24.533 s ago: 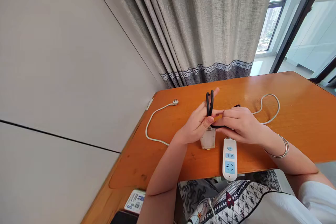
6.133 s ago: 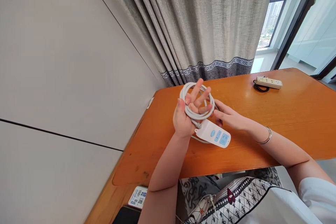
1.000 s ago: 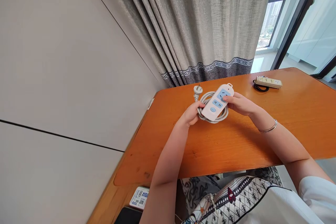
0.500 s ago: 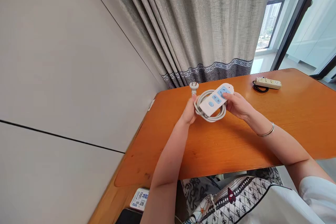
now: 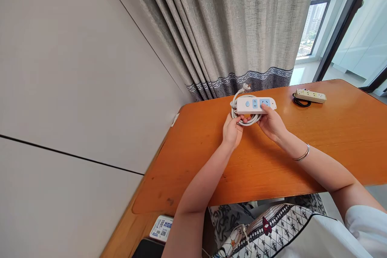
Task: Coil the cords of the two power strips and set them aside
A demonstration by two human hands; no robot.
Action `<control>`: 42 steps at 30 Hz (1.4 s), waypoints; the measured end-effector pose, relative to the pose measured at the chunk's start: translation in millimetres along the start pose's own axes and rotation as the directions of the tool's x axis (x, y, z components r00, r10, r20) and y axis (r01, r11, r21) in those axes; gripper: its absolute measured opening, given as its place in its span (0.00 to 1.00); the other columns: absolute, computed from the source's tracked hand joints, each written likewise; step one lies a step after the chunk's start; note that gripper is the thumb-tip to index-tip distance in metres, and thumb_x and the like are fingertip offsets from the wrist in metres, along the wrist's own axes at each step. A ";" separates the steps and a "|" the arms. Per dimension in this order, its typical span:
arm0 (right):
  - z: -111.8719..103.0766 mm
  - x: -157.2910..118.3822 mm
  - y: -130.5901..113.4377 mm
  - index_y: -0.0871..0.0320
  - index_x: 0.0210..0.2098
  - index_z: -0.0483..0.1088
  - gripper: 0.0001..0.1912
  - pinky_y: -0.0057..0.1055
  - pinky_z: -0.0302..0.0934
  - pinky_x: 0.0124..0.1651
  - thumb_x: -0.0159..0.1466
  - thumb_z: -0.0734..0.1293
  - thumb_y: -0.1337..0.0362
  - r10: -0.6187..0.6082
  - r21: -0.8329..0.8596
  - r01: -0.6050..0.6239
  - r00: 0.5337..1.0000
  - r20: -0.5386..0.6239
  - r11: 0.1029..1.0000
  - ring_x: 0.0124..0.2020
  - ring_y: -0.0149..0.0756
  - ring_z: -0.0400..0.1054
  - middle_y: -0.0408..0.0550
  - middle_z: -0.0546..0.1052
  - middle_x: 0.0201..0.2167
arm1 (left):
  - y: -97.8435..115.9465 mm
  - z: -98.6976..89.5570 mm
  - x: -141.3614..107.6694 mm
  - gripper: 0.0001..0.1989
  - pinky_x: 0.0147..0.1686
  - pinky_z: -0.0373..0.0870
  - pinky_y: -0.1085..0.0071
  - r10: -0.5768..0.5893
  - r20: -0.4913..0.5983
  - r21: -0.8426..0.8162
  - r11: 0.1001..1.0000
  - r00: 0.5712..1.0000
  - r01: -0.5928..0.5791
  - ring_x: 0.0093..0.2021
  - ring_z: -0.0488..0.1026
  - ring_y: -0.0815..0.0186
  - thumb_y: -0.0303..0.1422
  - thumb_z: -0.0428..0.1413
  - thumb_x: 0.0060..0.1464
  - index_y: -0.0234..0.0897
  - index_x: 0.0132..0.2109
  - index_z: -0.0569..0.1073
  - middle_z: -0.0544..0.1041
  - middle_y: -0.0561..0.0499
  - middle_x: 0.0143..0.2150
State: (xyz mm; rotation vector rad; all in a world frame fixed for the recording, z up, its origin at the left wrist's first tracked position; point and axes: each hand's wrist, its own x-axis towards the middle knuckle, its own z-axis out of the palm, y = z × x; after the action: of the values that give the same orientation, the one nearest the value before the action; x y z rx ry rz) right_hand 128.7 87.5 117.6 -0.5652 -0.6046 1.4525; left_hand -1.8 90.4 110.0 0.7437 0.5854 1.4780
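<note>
A white power strip (image 5: 243, 105) with light blue socket panels is held level above the table, its button end to the left. My right hand (image 5: 271, 123) grips its right part, thumb on top by the end socket. Behind and below the strip hangs its coiled white cord (image 5: 250, 121). My left hand (image 5: 233, 131) is closed on the lower left of that coil, fingers curled round the loops. The plug (image 5: 246, 87) sticks up above the strip at the end of a bent length of cord, free of both hands.
An orange-brown wooden table (image 5: 187, 161) lies beneath my hands. A second, cream power strip (image 5: 311, 96) with a black cord (image 5: 301, 102) rests at its far right. Grey curtains (image 5: 256, 28) hang behind. A white labelled box (image 5: 161, 228) and a black object (image 5: 148, 248) sit at lower left.
The power strip has turned from slanted to level and shifted slightly right. My left hand has moved right, from beside the plug to the lower coil. The plug now leans to the right.
</note>
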 end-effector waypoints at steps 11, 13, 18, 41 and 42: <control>-4.3 -0.2 -4.5 0.56 0.41 0.73 0.13 0.35 0.75 0.43 0.58 0.72 0.60 0.088 -0.094 -0.077 0.988 0.125 0.993 0.37 0.38 0.77 0.47 0.82 0.37 | 22.4 3.6 -1.9 0.16 0.28 0.65 0.74 -0.149 -0.037 -0.151 0.978 0.988 0.142 0.16 0.52 0.74 0.26 0.40 0.65 0.38 0.28 0.60 0.51 0.60 0.18; -3.3 -2.2 -6.7 0.57 0.42 0.74 0.15 0.36 0.75 0.43 0.57 0.74 0.61 0.110 -0.111 -0.093 0.982 0.151 0.989 0.36 0.39 0.77 0.48 0.82 0.38 | 27.3 4.2 -1.7 0.16 0.26 0.63 0.75 -0.159 -0.040 -0.129 0.980 0.986 0.153 0.15 0.50 0.74 0.27 0.41 0.66 0.38 0.27 0.59 0.50 0.60 0.17; -2.6 -1.5 -13.6 0.58 0.42 0.74 0.15 0.34 0.76 0.41 0.55 0.74 0.65 0.088 -0.097 -0.077 0.989 0.118 0.992 0.35 0.38 0.77 0.48 0.83 0.38 | 25.3 4.8 -0.3 0.12 0.32 0.68 0.72 -0.134 0.018 -0.013 0.991 0.991 0.134 0.19 0.60 0.73 0.30 0.47 0.62 0.38 0.29 0.64 0.61 0.57 0.20; -205.8 -42.7 -128.5 0.53 0.34 0.59 0.12 0.38 0.70 0.41 0.56 0.65 0.72 -0.339 -0.388 0.020 0.531 -0.777 0.921 0.34 0.33 0.73 0.45 0.74 0.36 | -13.0 -26.1 21.0 0.07 0.36 0.67 0.73 -0.284 -0.075 0.354 0.889 0.956 0.291 0.30 0.72 0.73 0.24 0.54 0.52 0.37 0.39 0.70 0.77 0.47 0.42; -205.2 -42.1 -127.6 0.52 0.35 0.58 0.14 0.38 0.70 0.41 0.55 0.66 0.72 -0.349 -0.395 0.031 0.534 -0.770 0.918 0.34 0.32 0.73 0.44 0.73 0.37 | -16.8 -28.9 22.6 0.06 0.35 0.66 0.73 -0.297 -0.091 0.374 0.875 0.951 0.309 0.30 0.72 0.73 0.24 0.54 0.52 0.37 0.38 0.70 0.77 0.47 0.42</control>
State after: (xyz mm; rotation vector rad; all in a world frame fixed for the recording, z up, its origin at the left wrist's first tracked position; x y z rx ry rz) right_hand 360.9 41.9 53.3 -1.3257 -0.1153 0.6963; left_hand -11.7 116.2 80.5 0.8867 0.9893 1.0938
